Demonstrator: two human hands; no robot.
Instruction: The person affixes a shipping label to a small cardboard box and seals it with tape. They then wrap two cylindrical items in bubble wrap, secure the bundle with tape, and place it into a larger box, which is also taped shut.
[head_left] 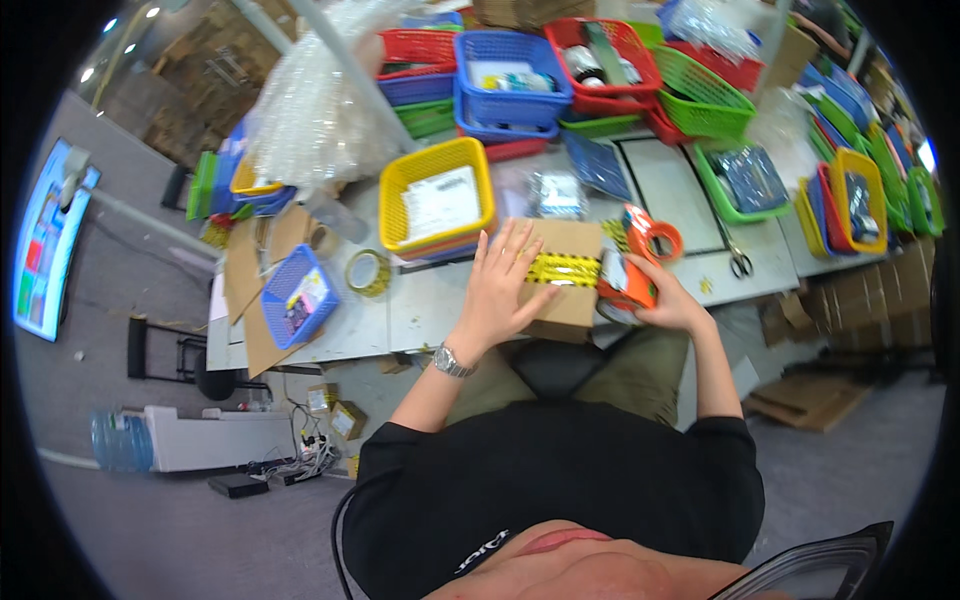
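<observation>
A brown cardboard box (565, 312) sits at the table's near edge in front of me, with a strip of yellow and black tape (562, 269) across its top. My left hand (505, 278) lies on the box's left side, fingers spread. At the right side of the box, my right hand (668, 297) is wrapped round an orange tape dispenser (632, 285), whose round orange end (662, 242) points away from me. The dispenser is against or just beside the box; I cannot tell whether its tape is still joined to the strip.
Left of the box stand a yellow basket (388, 205) with papers, a tape roll (368, 272) and a blue basket (272, 302). Scissors (739, 262) and a green basket (738, 212) lie to the right. Stacked baskets (512, 105) and bubble wrap (320, 110) fill the back.
</observation>
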